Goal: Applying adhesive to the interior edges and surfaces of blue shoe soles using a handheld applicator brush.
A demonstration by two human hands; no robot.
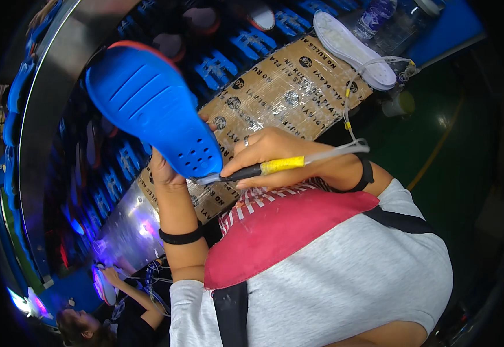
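Observation:
A large blue shoe sole (148,104) with grooves at its wide end and several small holes at the heel is held up over the work surface. My left hand (166,169) grips it by the heel from the left and behind; most of its fingers are hidden. In my right hand (269,149) is a glue brush (284,165) with a black and yellow handle and a clear tube at its back end. The brush's tip meets the lower edge of the heel, close to my right fingertips.
Film-covered printed cardboard (287,87) lies beneath my hands. A white sole (353,51), a clear bottle (374,20) and looped thin tubing (350,92) are at the far right. Beyond runs a line of blue racks (214,69). A co-worker's hand (113,277) holds another shoe piece at lower left.

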